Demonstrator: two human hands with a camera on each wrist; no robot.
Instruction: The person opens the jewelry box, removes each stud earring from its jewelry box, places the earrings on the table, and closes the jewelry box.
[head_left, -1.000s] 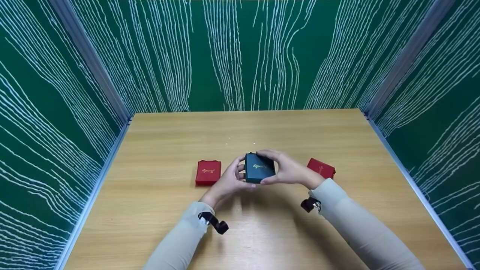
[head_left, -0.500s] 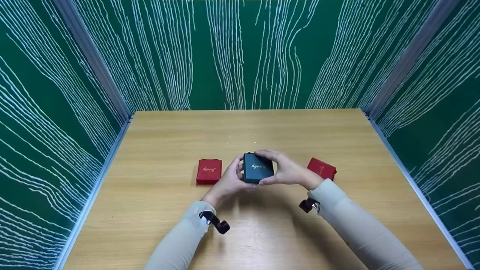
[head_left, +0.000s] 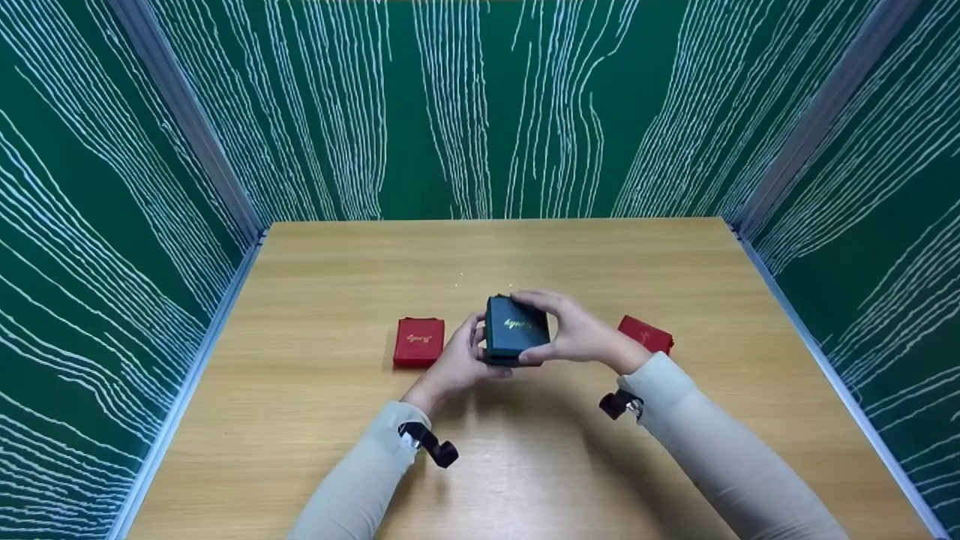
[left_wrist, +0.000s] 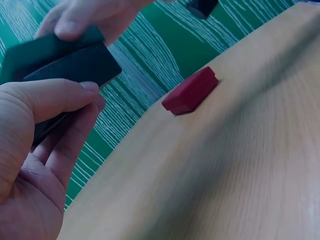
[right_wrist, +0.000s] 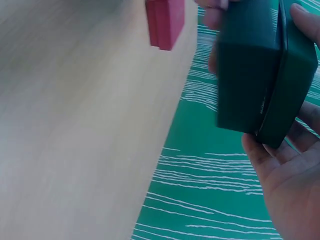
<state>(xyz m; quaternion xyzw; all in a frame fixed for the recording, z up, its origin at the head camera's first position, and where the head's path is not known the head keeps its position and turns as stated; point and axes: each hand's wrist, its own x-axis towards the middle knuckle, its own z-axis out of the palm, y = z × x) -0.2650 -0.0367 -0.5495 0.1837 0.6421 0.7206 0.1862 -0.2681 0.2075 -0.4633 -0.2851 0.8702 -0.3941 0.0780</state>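
Green walls (head_left: 420, 112) w/ white wavy lines round wood desk (head_left: 360, 262). Dk green box (head_left: 516, 326), gold lettering, held above desk betw. both hands: L hand (head_left: 459, 360) grips base (left_wrist: 82, 65), fingers curled; R hand (head_left: 574, 334) pinches lid (right_wrist: 295, 85), slightly askew on base. Red box (head_left: 418, 343) on desk just L of L hand; 2nd red box (head_left: 646, 334) behind R hand, partly hidden.

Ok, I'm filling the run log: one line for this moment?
left hand: holds green box | right hand: grips its lid | red boxes: on table
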